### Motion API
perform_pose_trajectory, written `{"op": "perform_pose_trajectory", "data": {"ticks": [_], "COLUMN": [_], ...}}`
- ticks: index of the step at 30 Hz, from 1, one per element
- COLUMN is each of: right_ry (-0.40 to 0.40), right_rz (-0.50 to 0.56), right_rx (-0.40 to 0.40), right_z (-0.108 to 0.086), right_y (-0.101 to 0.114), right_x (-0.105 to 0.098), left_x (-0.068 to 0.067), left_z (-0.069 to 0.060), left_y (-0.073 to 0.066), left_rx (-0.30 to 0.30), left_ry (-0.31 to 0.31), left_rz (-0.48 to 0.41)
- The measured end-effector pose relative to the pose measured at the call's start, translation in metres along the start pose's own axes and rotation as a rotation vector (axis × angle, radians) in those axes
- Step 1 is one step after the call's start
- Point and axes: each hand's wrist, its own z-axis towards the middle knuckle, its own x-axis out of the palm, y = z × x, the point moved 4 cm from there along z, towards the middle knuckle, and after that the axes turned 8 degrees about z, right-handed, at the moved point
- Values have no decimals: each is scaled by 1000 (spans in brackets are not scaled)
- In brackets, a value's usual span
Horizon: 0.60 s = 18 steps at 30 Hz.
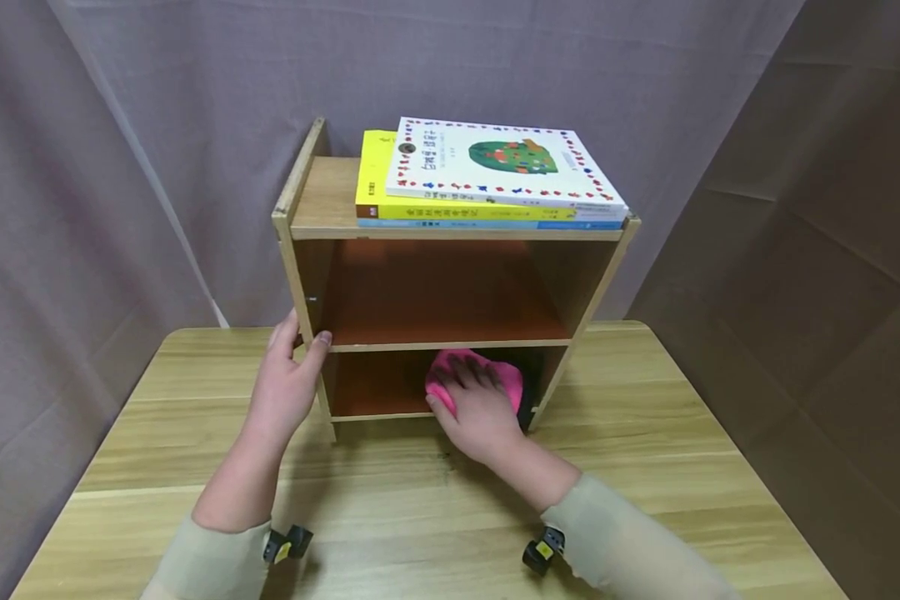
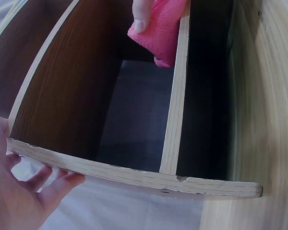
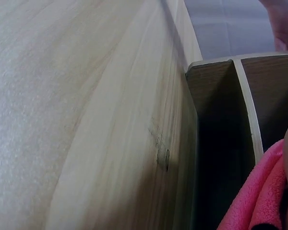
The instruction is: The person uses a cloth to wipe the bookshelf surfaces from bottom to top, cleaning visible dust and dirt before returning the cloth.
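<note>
A small wooden bookshelf (image 1: 450, 345) stands on the table, its open compartments facing me. My left hand (image 1: 283, 392) grips its left side panel (image 2: 101, 168), thumb at the front edge and fingers round the outside. Inside the lowest visible compartment, toward its right side, my right hand (image 1: 483, 421) holds a pink cloth (image 1: 513, 387) with its fingers spread over it. From the left wrist, one digit shows on the fluffy cloth (image 2: 164, 33) above the bottom board. Folds of the cloth (image 3: 252, 196) hang over that board's front edge in the right wrist view.
A white picture book (image 1: 450, 154), a yellow book (image 1: 373, 171) and a blue one (image 1: 450, 223) lie stacked on the top board. Wood-grained table (image 1: 390, 517) surface extends in front of the bookshelf. Grey curtains (image 1: 195, 125) hang behind and beside it.
</note>
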Motion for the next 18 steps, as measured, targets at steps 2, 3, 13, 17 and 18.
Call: {"op": "perform_pose_trajectory", "data": {"ticks": [2,3,13,17,18], "right_ry": [8,9,15,-1,-6], "right_rz": [-9,-12,-20,-22,-23], "right_rx": [3,4,-14,-43,-49], "right_z": [1,1,5,6,7], "right_y": [1,1,12,19,21], "right_x": [1,2,6,8,9], "left_x": [0,0,0,0,0], "left_z": [0,0,0,0,0], "left_y": [0,0,-2,-3,-2], "left_rx": [-1,-2,-1,2,5], "left_ry": [0,0,-1,-1,-2], "left_rz": [-4,-4,1,-2,-2]}}
